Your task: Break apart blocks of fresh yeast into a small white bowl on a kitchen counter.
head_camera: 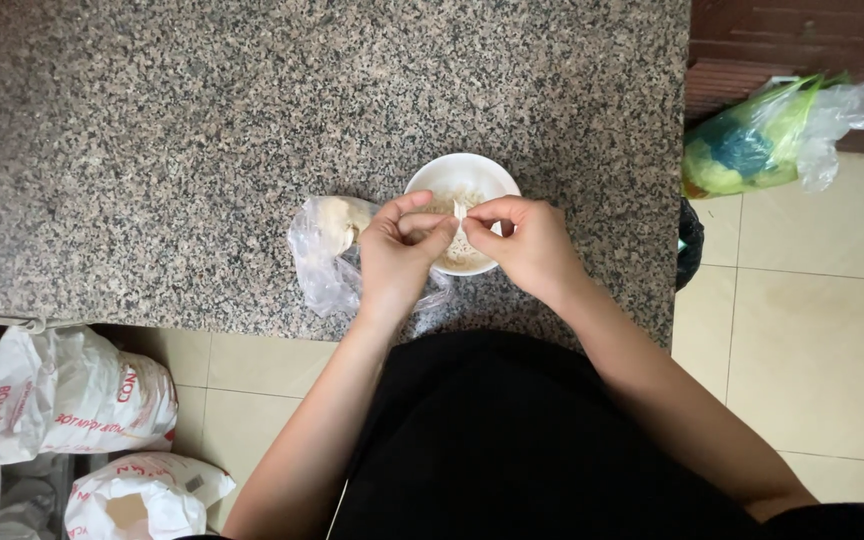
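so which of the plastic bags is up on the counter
The clear plastic bag beside the left hand, on the speckled granite counter; the green bag and white sacks sit on the floor.

My left hand [397, 255] and right hand [532, 245] are bare, with no rings or watch; my forearms are uncovered up to the elbows; I wear a plain black garment [512, 440] over my front.

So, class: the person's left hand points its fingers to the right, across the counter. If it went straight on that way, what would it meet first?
Most likely the right hand: the left hand has its fingers almost touching the right hand's fingertips over the white bowl, with a small pale piece between them. Their relative height is hard to judge.
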